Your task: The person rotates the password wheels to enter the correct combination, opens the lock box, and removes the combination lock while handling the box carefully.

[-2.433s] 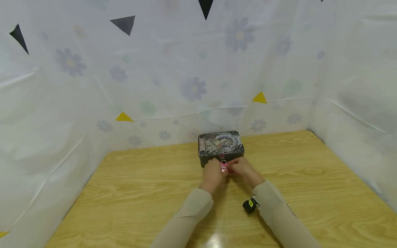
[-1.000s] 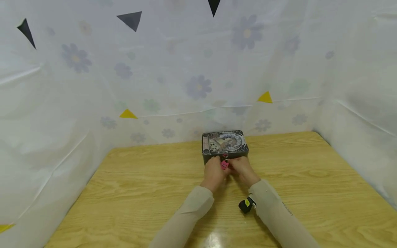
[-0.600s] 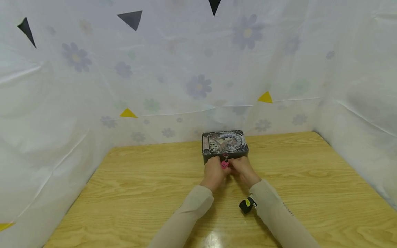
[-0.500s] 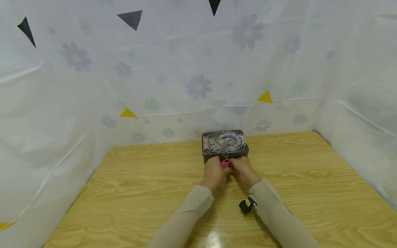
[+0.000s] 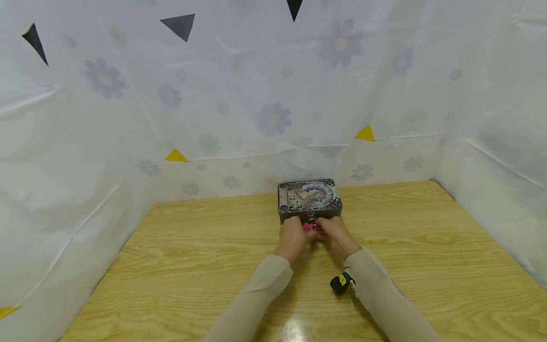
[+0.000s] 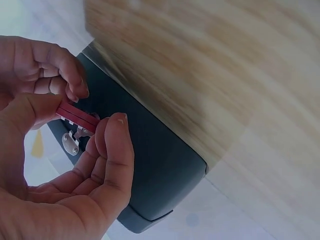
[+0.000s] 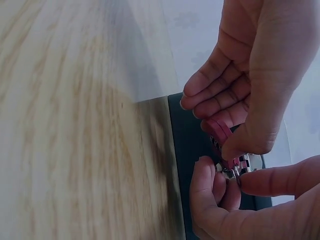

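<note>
A dark tin box (image 5: 308,195) with an ornate picture on its lid sits shut at the table's back. In front of its latch (image 6: 70,143) is a small pink combination padlock (image 5: 307,228). My left hand (image 5: 292,240) pinches the padlock body between thumb and fingers, plain in the left wrist view. My right hand (image 5: 337,235) comes from the other side. Its thumb and index finger pinch the metal shackle (image 7: 237,175) in the right wrist view. Fingers partly cover the shackle, so I cannot tell whether it passes through the latch.
The wooden table (image 5: 205,256) runs out to both sides of the box. White flowered sheeting (image 5: 239,95) hangs close behind it and along both sides. A black wrist camera (image 5: 340,284) hangs below the right sleeve.
The padlock rose closer to the latch between the oldest frame and the later ones. Over the last half second its body has tipped slightly left. Both hands keep almost the same place.
</note>
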`<state>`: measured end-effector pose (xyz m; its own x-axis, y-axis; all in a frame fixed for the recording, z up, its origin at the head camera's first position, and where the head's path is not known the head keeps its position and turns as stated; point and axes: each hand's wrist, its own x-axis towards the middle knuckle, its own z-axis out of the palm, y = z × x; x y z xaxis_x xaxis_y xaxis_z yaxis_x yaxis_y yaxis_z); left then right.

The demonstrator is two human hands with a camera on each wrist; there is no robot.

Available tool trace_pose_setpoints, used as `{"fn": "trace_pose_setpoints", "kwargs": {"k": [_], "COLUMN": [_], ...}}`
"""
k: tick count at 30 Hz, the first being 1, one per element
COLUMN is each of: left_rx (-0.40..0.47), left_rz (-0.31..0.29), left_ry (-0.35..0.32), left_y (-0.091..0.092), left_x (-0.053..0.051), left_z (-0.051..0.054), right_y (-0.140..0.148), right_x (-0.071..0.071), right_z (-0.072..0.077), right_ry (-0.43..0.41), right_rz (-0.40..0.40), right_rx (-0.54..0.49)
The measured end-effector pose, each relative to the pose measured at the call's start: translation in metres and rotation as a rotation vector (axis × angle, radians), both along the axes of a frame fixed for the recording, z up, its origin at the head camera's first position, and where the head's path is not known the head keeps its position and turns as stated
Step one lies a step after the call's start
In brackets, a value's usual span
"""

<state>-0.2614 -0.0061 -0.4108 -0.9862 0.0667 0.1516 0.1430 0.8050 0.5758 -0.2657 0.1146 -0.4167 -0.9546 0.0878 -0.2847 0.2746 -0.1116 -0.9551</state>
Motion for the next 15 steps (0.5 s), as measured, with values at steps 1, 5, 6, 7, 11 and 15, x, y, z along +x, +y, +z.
{"fn": "trace_pose_setpoints", "kwargs": {"k": [1, 5, 6, 7, 11, 15], "left_rx": [0.002, 0.01, 0.011, 0.013, 0.014, 0.019], "left_rz": [-0.001, -0.008, -0.012, -0.017, -0.029, -0.024], "left_ry": [-0.007, -0.012, -0.006, -0.004, 0.007, 0.001], "left_y": [-0.0001, -0.0009, -0.0012, -0.0016, -0.0023, -0.0021], "left_x": [0.0, 0.0004, 0.0007, 0.0009, 0.001, 0.0007], "left_z": [0.0002, 0.0015, 0.0023, 0.0028, 0.0046, 0.0048], "right_y": [0.0, 0.0003, 0.0004, 0.0006, 0.0012, 0.0014], "right_x": [0.0001, -0.0012, -0.0015, -0.0018, -0.0018, -0.0017], "right_z": [0.0, -0.0014, -0.0018, -0.0022, -0.0032, -0.0032], "right_ry": [-0.003, -0.012, -0.012, -0.01, -0.004, -0.009], "right_rz": [0.0, -0.001, 0.0, 0.003, 0.009, 0.007], "right_rx": [0.002, 0.007, 0.01, 0.01, 0.0, -0.004]}}
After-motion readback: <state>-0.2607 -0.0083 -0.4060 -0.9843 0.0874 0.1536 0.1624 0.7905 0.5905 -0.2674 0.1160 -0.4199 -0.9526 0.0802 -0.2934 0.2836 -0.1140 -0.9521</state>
